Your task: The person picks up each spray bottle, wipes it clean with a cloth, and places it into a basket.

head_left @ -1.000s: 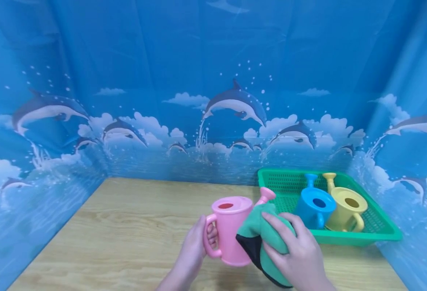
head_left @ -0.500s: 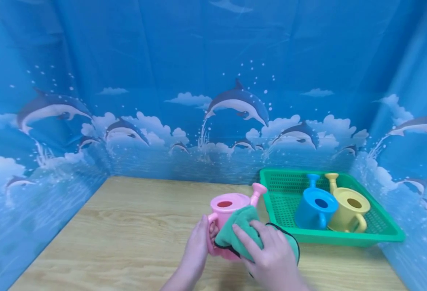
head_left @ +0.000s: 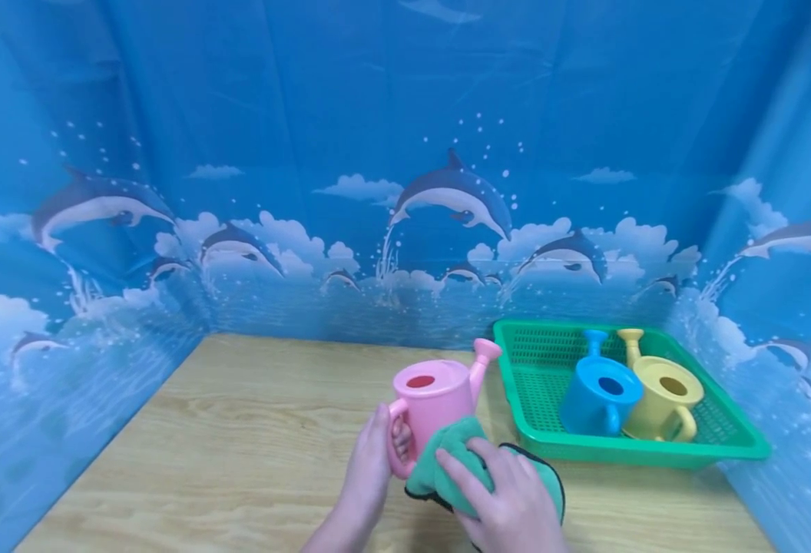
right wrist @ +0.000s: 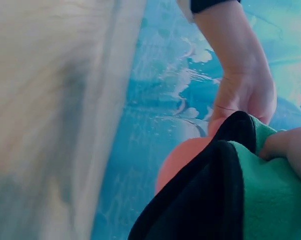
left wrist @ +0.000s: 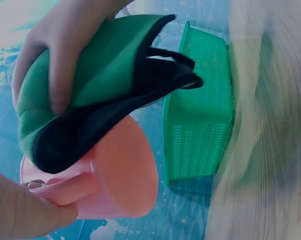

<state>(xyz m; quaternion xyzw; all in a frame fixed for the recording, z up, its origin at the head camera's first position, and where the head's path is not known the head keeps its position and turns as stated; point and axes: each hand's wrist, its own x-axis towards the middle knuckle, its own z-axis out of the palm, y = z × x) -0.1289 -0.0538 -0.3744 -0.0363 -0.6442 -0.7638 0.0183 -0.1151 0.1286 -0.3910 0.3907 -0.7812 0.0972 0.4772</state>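
Gripping the looped handle [head_left: 392,445] of a pink plastic watering can [head_left: 440,399], the left hand [head_left: 367,465] holds it above the pale wood-grain worktop [head_left: 239,430], left of a green perforated plastic basket [head_left: 643,455]. The right hand [head_left: 512,499], fingers curled, clasps a bunched green, black-edged fabric cloth [head_left: 457,439] against the can's lower side.

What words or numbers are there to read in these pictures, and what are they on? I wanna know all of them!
There are none that I can read.
The pink watering can, blue watering can and yellow watering can show no letters or numbers.
The green cloth and green basket show none either.
The blue backdrop shows pictures, like dolphins, but no writing.
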